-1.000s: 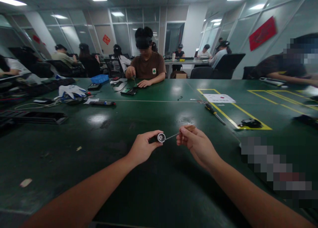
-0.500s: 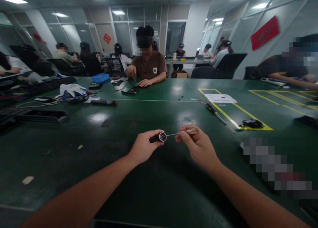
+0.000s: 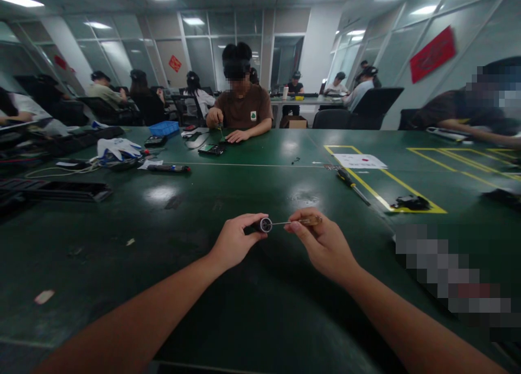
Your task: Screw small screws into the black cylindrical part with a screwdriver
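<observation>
Between the thumb and fingers of my left hand [image 3: 236,238] is a dark cylindrical part [image 3: 266,224] with a pale ring round its open end, which faces right. My right hand [image 3: 321,241] is closed on a small screwdriver [image 3: 310,220] with an amber, see-through handle. Its thin shaft points left, and the tip reaches the ringed end of the cylinder. How deep the tip sits inside, I cannot tell. Both hands are held above the green table [image 3: 228,319].
To the right lie a yellow-and-black screwdriver [image 3: 353,186], a paper sheet [image 3: 360,161] and a black part [image 3: 411,202]. White gloves [image 3: 118,149], a dark pen-like tool [image 3: 169,168] and a blue basket [image 3: 164,128] lie left. A person [image 3: 240,105] works across the table.
The screwdriver and my right hand have shifted slightly left, toward the cylinder, and the handle lies a little lower. My left hand keeps its hold almost unmoved.
</observation>
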Demonstrator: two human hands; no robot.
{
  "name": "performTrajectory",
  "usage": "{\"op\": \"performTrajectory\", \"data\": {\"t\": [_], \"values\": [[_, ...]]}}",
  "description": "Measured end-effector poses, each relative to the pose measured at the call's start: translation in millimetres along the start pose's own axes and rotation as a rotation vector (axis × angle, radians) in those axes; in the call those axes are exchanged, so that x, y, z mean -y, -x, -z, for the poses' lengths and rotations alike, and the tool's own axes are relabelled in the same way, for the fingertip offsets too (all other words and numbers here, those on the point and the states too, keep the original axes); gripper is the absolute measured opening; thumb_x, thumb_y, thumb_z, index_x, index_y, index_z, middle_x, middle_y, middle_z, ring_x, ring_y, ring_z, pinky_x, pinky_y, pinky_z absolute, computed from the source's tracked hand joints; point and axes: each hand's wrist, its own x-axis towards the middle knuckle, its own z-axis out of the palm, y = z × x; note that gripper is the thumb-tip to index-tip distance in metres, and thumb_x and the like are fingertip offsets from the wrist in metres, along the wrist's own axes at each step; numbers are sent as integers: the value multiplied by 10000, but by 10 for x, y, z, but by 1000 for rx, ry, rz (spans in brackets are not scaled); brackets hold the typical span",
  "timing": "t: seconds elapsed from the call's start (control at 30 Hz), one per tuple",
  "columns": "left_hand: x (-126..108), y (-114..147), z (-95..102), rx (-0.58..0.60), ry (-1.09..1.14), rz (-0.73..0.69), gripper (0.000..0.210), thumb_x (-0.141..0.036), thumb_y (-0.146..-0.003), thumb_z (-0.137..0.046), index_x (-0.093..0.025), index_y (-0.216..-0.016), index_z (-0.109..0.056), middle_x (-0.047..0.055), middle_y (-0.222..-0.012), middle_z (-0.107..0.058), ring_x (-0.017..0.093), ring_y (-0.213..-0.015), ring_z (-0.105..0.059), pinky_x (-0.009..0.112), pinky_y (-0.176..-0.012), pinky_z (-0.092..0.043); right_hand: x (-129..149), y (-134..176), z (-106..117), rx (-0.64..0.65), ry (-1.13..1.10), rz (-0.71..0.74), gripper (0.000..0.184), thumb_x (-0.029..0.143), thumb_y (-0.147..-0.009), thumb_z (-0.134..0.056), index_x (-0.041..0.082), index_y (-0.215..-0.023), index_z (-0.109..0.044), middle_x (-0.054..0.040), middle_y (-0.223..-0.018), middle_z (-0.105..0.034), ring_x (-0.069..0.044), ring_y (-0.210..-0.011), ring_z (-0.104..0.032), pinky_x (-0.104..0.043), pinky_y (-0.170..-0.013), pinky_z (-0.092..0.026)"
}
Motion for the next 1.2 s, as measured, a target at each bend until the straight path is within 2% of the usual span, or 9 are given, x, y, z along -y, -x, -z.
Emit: {"op": "performTrajectory", "data": {"t": [0.23,0.43,0.6,0.8,0.9,1.2], "values": [[-2,-3,-1,5,-6,-12,414,-153,-795,-758,-263,-1193,-718,41,-1208,-729,229,-1143,-663,418,-1076,-476,15,-7,-14,-6,29,-20,188,406,-984,-547,235,-1029,-611,-40,-861,-746,-215,-785,-724,-324,-674,-529],[-22,5,4,27,-19,-51,378,-153,-806,-749,-253,-1169,-730,44,-1189,-739,227,-1120,-678,407,-1057,-499,70,-15,-27,22,165,45,167,360,-993,-521,234,-1000,-632,-41,-902,-736,-214,-808,-716,-331,-700,-520],[-26,9,-12,77,-42,-76,350,-158,-827,-735,-262,-1162,-735,32,-1189,-743,213,-1121,-680,390,-1058,-501,62,-47,20,46,169,66,190,339,-1007,-484,228,-949,-626,-38,-880,-717,-202,-788,-709,-331,-724,-523],[-17,-5,-25,38,-20,-42,398,-156,-801,-759,-267,-1182,-726,34,-1214,-734,225,-1153,-670,407,-1079,-486,52,-52,56,-44,67,13,202,372,-1007,-482,220,-928,-591,-32,-781,-708,-198,-751,-700,-322,-715,-522],[-13,-11,-12,36,-8,-30,408,-152,-798,-757,-265,-1188,-724,38,-1218,-732,231,-1159,-667,420,-1088,-480,59,-37,45,-86,71,14,210,371,-1005,-487,214,-926,-601,-41,-803,-713,-196,-763,-701,-317,-716,-519],[-23,6,-11,43,-26,-55,413,-180,-803,-766,-268,-1204,-717,40,-1217,-730,232,-1145,-668,404,-1072,-486,60,-14,-2,-37,178,41,173,378,-995,-514,246,-965,-621,-23,-823,-727,-205,-716,-701,-333,-653,-500]]}}
